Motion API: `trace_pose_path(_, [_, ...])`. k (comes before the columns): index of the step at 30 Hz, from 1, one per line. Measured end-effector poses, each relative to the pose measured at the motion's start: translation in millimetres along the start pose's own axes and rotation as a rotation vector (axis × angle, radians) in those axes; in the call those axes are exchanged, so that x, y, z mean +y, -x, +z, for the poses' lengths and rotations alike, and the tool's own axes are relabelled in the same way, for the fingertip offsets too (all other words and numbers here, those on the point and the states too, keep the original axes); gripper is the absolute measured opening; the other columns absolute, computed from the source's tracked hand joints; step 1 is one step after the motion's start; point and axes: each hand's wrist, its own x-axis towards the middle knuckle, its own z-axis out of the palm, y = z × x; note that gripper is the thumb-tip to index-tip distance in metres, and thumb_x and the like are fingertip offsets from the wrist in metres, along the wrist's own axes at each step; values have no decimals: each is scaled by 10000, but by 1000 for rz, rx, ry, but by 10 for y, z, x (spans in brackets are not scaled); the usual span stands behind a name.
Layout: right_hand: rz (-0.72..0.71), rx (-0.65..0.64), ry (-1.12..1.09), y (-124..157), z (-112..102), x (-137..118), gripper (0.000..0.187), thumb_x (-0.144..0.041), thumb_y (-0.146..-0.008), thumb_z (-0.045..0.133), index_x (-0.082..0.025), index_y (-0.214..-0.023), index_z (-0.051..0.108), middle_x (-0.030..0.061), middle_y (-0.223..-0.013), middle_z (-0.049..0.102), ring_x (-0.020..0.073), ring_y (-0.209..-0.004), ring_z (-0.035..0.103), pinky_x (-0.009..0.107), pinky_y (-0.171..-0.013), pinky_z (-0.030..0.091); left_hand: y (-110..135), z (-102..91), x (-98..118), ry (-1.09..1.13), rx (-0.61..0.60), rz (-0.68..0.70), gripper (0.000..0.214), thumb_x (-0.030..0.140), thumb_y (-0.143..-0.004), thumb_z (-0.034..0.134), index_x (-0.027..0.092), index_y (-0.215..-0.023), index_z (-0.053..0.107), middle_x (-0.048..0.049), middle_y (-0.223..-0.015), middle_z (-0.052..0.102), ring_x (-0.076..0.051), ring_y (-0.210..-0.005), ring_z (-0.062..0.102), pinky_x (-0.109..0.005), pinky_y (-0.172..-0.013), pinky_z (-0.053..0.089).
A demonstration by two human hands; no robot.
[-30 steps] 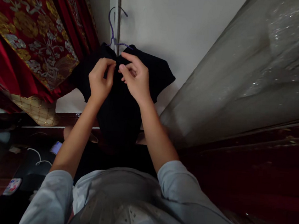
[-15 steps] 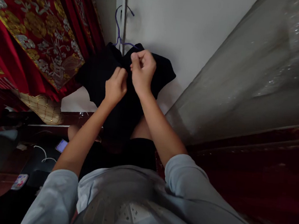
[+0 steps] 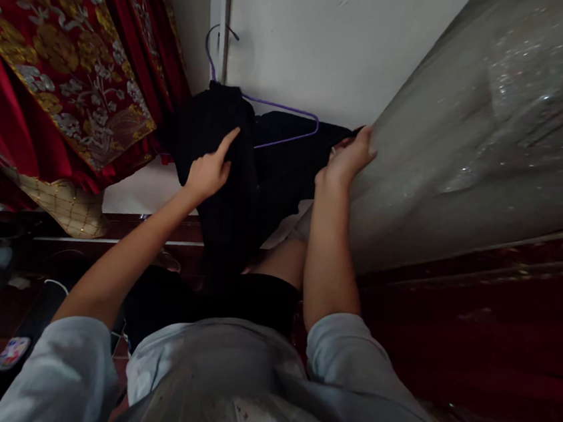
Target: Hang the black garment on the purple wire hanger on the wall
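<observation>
A black shirt (image 3: 276,170) hangs in front of me, its left part still over a purple hanger (image 3: 292,109). The hanger's right arm lies bare, outside the cloth. At the far right edge of the shirt, my right hand (image 3: 346,159) is closed on the fabric and holds it stretched out sideways. My left hand (image 3: 209,171) rests at the shirt's left front, index finger stretched out and the other fingers loosely bent. No fold of cloth shows gripped in it. The hanger's hook is up by a pale vertical door edge (image 3: 227,4).
Red embroidered garments (image 3: 66,61) hang at the left, above a gold netted bundle (image 3: 65,205). Grey-clear plastic sheeting (image 3: 450,135) covers something at the right, beside a white panel (image 3: 320,34). A phone-like item with a colourful case (image 3: 12,352) lies lower left.
My right hand has moved right and pulled the shirt's side out, off the hanger's right arm. My left hand has shifted slightly down and left, its index finger now extended.
</observation>
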Motion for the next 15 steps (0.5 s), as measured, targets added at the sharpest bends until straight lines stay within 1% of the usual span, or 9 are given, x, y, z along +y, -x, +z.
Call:
trace_pose_path(2, [190, 167, -183, 35, 7, 66, 420, -420, -1045, 316, -223, -684, 396, -42, -658, 404, 91, -562, 494, 242, -561, 410, -148, -126, -7, -34, -3, 17, 710, 201, -954, 462, 298, -1630, 268, -100, -1139, 742, -265, -867, 687, -430, -911, 530])
trace_pose_path(3, [273, 205, -254, 71, 24, 111, 379, -354, -1037, 335, -221, -686, 386, -52, -641, 376, 82, -527, 451, 220, -536, 396, -202, -176, -4, -49, -3, 29, 720, 179, -940, 462, 299, -1627, 284, -99, -1150, 740, -268, -879, 686, -442, -931, 524])
trace_pose_path(5, [377, 192, -317, 169, 70, 223, 317, -241, -1000, 365, -220, -684, 368, -59, -627, 348, 74, -500, 405, 192, -508, 380, -277, -250, 10, -81, -3, 55, 735, 152, -920, 464, 302, -1622, 304, -91, -1145, 739, -275, -913, 685, -454, -958, 514])
trace_pose_path(7, [401, 127, -288, 287, 135, 351, 277, -213, -961, 415, -222, -688, 365, -57, -631, 354, 80, -511, 408, 186, -510, 391, -321, -294, 18, -126, -18, 82, 733, 145, -912, 467, 309, -1612, 326, -83, -1116, 739, -281, -952, 685, -455, -969, 511])
trace_pose_path(10, [416, -50, -204, 491, 300, 507, 258, -310, -906, 529, -227, -702, 393, -45, -647, 393, 98, -566, 461, 206, -566, 443, -345, -341, -41, -247, -66, 86, 697, 147, -907, 468, 301, -1582, 389, -106, -1079, 733, -304, -990, 681, -486, -970, 506])
trace_pose_path(12, [462, -159, -184, 659, 454, 552, 260, -356, -878, 557, -226, -708, 410, -36, -654, 428, 108, -597, 492, 222, -615, 466, -324, -382, -147, -329, -95, 52, 677, 155, -908, 467, 277, -1571, 410, -140, -1086, 725, -330, -1009, 675, -526, -969, 495])
trace_pose_path(15, [573, -281, -183, 963, 694, 531, 203, -356, -882, 545, -222, -755, 461, -23, -674, 484, 124, -631, 523, 248, -664, 470, -222, -461, -364, -423, -145, -16, 670, 172, -916, 459, 243, -1578, 388, -180, -1110, 710, -360, -1032, 668, -558, -961, 486])
